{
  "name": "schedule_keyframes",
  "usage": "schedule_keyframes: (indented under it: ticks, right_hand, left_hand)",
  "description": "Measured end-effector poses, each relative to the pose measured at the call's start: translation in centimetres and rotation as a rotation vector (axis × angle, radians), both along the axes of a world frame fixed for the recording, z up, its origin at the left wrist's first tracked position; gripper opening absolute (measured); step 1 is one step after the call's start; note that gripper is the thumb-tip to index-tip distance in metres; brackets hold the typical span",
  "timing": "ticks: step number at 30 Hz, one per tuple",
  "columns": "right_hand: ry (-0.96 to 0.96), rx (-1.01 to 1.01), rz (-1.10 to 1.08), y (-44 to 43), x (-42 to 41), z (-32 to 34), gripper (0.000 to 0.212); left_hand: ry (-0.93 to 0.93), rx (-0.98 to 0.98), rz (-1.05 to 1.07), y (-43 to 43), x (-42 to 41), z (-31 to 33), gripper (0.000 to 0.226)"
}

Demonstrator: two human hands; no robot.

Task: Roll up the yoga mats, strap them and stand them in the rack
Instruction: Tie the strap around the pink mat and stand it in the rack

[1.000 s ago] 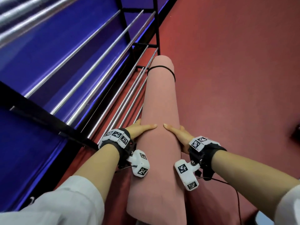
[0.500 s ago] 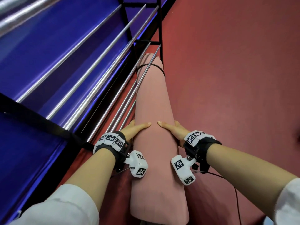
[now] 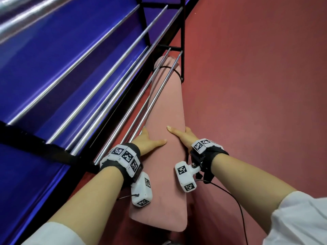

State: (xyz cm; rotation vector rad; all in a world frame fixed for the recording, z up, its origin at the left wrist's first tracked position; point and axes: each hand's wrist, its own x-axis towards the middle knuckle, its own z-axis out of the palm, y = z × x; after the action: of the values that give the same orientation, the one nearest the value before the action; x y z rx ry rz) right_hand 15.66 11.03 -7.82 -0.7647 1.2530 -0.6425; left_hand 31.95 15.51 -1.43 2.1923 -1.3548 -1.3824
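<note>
Both hands, left hand [image 3: 150, 142] and right hand [image 3: 182, 134], grip the rolled pink yoga mat [image 3: 166, 110] between them; silver rack bars [image 3: 154, 96] cross its far, black-strapped [image 3: 177, 73] end.

Chrome rails [image 3: 99, 89] of the black-framed rack [image 3: 182, 41] fill the left half of the frame, two of them crossing over the far end of the pink rolled mat [image 3: 168, 106] at upper centre and closing off its left flank. The red floor [image 3: 256, 85] across the right half lies open beside the mat. Both hands, left [image 3: 150, 141] and right [image 3: 182, 135], clasp the roll at centre; a black cable [image 3: 237, 200] trails at lower right.
</note>
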Motion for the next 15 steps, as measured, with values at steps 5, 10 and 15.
schedule_keyframes:
  ticks: [5,10,15]
  right_hand:
    - [-0.053,-0.016,-0.033,-0.7,0.5,-0.6,0.114]
    - [-0.082,0.012,-0.058,-1.7,1.2,-0.3,0.069]
    - [-0.101,0.025,-0.076,-2.1,2.3,-1.2,0.073]
  left_hand:
    - [-0.149,-0.023,-0.110,-0.6,-0.3,-0.2,0.121]
    - [-0.300,-0.059,-0.174,-1.0,-0.7,0.1,0.111]
    - [-0.416,0.004,-0.239,-0.3,-1.5,0.8,0.113]
